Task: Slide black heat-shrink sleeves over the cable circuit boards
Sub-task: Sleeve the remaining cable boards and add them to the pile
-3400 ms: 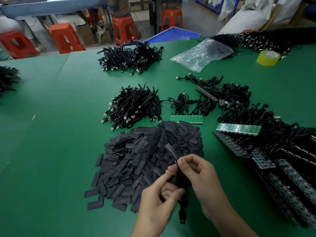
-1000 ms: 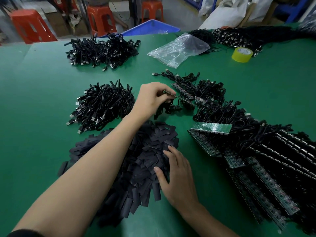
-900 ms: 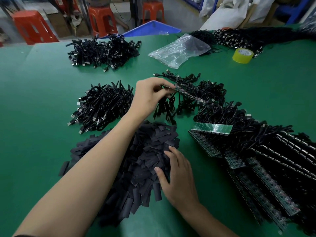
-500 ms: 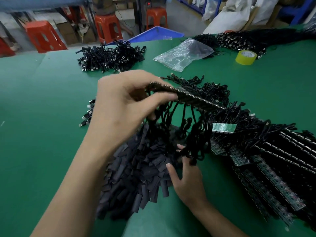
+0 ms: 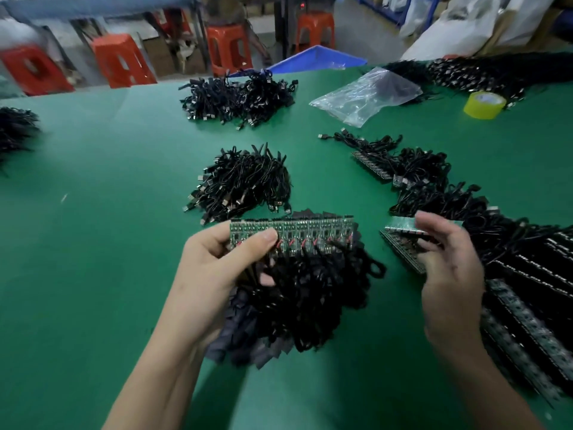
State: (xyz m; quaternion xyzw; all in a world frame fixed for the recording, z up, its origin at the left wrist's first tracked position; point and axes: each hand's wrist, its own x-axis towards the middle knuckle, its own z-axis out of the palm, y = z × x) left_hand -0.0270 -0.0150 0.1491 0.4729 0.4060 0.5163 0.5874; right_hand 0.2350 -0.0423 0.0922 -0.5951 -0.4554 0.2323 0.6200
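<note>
Over the sleeves (image 5: pixel 248 346), your left hand (image 5: pixel 214 268) is pinching the probably brittle board strip (image 5: pixel 310 228) edgewise. Right hand (image 5: pixel 449 259) is hovering slack.

Even, fairly bright light from overhead falls on the green table (image 5: pixel 93 274), with only soft, faint shadows beneath the forearms. Motion blur smears the right hand (image 5: pixel 449 268) and the orange stools (image 5: pixel 121 62) behind. The left hand (image 5: pixel 214 268) and its board strip (image 5: pixel 310 231) read sharper. The wide lens bows the table's far edge, and the clear plastic bag (image 5: pixel 366 94) shows mild glare.
</note>
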